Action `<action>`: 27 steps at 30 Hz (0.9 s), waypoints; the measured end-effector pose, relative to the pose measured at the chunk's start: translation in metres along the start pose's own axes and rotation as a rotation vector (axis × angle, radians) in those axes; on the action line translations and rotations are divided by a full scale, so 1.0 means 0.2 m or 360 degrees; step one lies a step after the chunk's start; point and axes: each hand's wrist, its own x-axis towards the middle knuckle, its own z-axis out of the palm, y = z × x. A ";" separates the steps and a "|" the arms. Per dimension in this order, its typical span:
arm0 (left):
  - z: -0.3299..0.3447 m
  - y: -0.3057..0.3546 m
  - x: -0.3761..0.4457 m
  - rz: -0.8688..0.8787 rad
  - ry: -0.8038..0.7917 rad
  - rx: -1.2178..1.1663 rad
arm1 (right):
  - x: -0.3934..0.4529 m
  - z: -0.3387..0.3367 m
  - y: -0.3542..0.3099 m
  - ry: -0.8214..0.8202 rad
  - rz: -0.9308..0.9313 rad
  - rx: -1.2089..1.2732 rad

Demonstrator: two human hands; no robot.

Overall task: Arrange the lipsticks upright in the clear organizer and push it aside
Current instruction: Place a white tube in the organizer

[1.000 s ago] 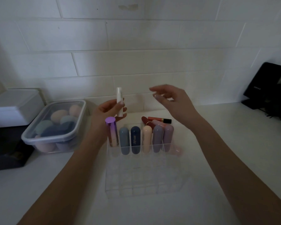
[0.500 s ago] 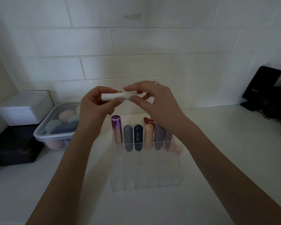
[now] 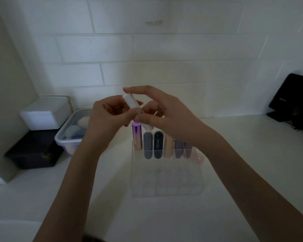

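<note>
At the far left a white box (image 3: pixel 45 112) sat on a dark box (image 3: pixel 35 151). Next to them stood a clear tub (image 3: pixel 68 137) with soft sponges inside. The left hand (image 3: pixel 107 119) and the right hand (image 3: pixel 163 114) were together above the organizer (image 3: pixel 166 182), and both pinched one white lipstick (image 3: pixel 131 102), which was tilted. The grip of each hand was closed around this tube. Below them a purple lipstick (image 3: pixel 136 137), a grey one (image 3: pixel 147 145), a dark blue one (image 3: pixel 158 144) and some pale ones stood upright in the back row of the organizer on the tabletop (image 3: pixel 243 172). At the far right a black stand (image 3: pixel 289 95) leaned near the wall.
</note>
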 end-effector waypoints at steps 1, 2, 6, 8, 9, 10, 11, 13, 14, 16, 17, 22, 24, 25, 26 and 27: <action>0.00 0.01 -0.01 -0.0023 -0.0034 0.0074 | 0.00 0.00 0.00 -0.0025 0.0031 0.0007; -0.01 0.01 -0.01 -0.0034 -0.0069 0.0114 | -0.01 -0.01 0.00 -0.0058 0.0060 0.0004; -0.03 0.00 -0.05 -0.0028 -0.0184 0.0115 | -0.01 0.01 0.01 -0.0077 0.0171 0.0136; -0.05 -0.03 -0.06 -0.0022 -0.0201 0.0120 | 0.00 0.03 0.01 -0.0022 0.0171 0.0109; -0.06 -0.04 -0.06 -0.0046 -0.0195 0.0084 | 0.00 0.04 0.01 -0.0003 0.0161 0.0063; -0.06 -0.06 -0.07 -0.0060 -0.0185 0.0047 | 0.00 0.06 0.02 0.0006 0.0157 0.0025; -0.07 -0.08 -0.08 -0.0080 -0.0183 0.0021 | 0.00 0.07 0.02 -0.0003 0.0147 -0.0020; -0.07 -0.11 -0.09 -0.0109 -0.0219 -0.0021 | 0.01 0.08 0.04 -0.0041 0.0048 -0.0241; -0.07 -0.12 -0.10 -0.0114 -0.0249 -0.0041 | 0.01 0.09 0.04 -0.0057 -0.0010 -0.0356; -0.08 -0.13 -0.10 -0.0115 -0.0307 -0.0082 | 0.01 0.09 0.03 -0.0075 -0.0070 -0.0467; -0.08 -0.14 -0.11 -0.0104 -0.0335 -0.0098 | 0.01 0.09 0.03 -0.0083 -0.0098 -0.0494; -0.10 -0.19 -0.12 -0.0108 -0.0375 -0.0243 | -0.01 0.09 0.03 -0.0260 -0.0147 -0.0782; -0.12 -0.23 -0.12 -0.0152 -0.0311 -0.0367 | -0.01 0.11 0.06 -0.0395 -0.0124 -0.0896; -0.13 -0.24 -0.11 -0.0202 -0.0249 -0.0470 | -0.01 0.10 0.07 -0.0411 -0.0102 -0.0842; -0.14 -0.26 -0.10 -0.0243 -0.0158 -0.0557 | -0.01 0.06 0.07 -0.0362 -0.0062 -0.0719; -0.14 -0.27 -0.08 -0.0283 -0.0055 -0.0585 | 0.00 0.00 0.08 -0.0235 -0.0029 -0.0583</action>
